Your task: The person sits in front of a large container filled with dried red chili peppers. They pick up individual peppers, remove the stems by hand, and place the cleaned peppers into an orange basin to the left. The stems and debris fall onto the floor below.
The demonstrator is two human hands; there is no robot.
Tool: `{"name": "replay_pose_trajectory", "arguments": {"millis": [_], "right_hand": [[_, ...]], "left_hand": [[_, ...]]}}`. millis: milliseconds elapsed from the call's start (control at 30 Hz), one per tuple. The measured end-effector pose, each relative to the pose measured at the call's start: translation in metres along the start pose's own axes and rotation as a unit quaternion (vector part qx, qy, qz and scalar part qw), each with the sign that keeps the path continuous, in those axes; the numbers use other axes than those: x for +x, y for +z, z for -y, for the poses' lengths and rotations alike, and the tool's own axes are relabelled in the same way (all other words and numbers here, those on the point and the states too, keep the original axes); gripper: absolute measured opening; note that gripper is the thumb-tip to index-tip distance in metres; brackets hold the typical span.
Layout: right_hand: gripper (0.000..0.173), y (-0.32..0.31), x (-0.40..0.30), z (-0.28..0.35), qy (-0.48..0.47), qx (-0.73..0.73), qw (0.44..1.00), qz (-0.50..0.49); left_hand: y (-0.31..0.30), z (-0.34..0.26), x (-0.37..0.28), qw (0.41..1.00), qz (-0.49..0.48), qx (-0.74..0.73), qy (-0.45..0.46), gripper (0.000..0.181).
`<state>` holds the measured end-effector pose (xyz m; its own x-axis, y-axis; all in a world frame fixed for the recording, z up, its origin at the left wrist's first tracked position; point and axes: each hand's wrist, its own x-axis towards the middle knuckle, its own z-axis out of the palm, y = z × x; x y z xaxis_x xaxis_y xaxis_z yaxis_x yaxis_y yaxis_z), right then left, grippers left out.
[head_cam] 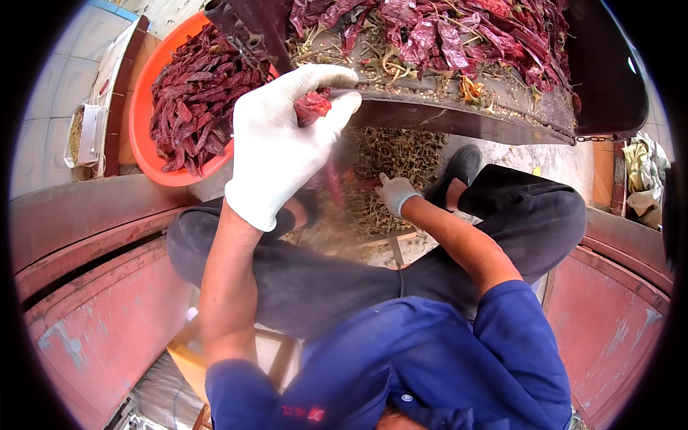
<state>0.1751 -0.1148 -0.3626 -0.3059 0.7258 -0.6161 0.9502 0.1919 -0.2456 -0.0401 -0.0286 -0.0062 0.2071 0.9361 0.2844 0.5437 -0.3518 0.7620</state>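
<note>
My left hand (282,142), in a white knit glove, is raised just short of the metal table's front edge. A dried red chili (313,109) is held in its curled fingers, partly hidden by them. Below that hand, a blurred red chili length (333,183) hangs; whether it is part of the same pod is unclear. Lower down, my right hand (396,194), also gloved, is over a heap of dry stems (400,156) on the floor between my feet. A dim reddish piece (368,184) lies at its fingertips; whether they grip it is unclear.
Dried chilies (446,37) with loose stems and seeds cover much of the metal table (484,115). An orange basin (142,113) of dark red chilies (199,97) stands at left. Pinkish metal panels (97,322) flank me. A cloth sack (645,172) lies far right.
</note>
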Motion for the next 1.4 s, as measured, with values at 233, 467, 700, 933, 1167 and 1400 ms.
{"name": "replay_pose_trajectory", "arguments": {"millis": [233, 467, 700, 933, 1167, 1400], "right_hand": [[0.026, -0.065, -0.011, 0.022, -0.04, 0.106, 0.993, -0.029], [0.029, -0.168, -0.072, 0.05, 0.038, 0.684, 0.718, 0.119], [0.025, -0.238, -0.143, 0.06, -0.064, 0.823, 0.548, 0.139], [0.026, -0.249, -0.162, 0.068, -0.14, 0.762, 0.629, 0.062], [0.038, -0.218, -0.127, 0.069, -0.086, 0.539, 0.835, 0.071], [0.041, -0.121, -0.025, 0.057, -0.065, 0.075, 0.995, -0.02]], "left_hand": [[-0.011, 0.004, -0.003, 1.0, -0.005, 0.009, 0.003, 0.022], [-0.017, 0.011, -0.016, 0.993, 0.111, 0.016, 0.029, 0.023], [-0.007, 0.017, -0.041, 0.974, 0.198, 0.038, 0.108, 0.038], [0.0, 0.013, -0.044, 0.986, 0.144, -0.009, 0.083, 0.028], [-0.082, 0.036, -0.046, 0.987, 0.114, -0.045, -0.105, 0.026], [-0.148, 0.115, -0.041, 0.921, -0.1, 0.367, -0.081, 0.073]]}}
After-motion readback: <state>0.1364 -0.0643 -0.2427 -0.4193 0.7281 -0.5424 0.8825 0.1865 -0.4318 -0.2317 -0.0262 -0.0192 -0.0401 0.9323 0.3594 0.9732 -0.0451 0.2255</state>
